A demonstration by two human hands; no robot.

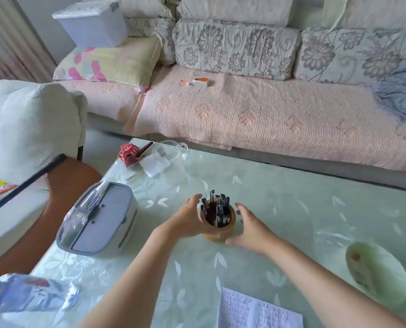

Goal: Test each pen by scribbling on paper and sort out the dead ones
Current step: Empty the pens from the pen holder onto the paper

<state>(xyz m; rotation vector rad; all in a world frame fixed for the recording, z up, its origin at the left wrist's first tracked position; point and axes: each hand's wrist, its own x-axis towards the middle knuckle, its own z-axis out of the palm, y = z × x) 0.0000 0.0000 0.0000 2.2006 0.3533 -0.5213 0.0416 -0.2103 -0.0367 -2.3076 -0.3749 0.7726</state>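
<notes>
On the table (291, 209), the left hand (189, 220) curls round the wooden cup (217, 234) of pens (217, 210) from its 9 o'clock side, the right hand (250, 230) spreads loose-fingered just beside it at 3 o'clock, and the paper (256, 312) lies at 6 o'clock.
</notes>
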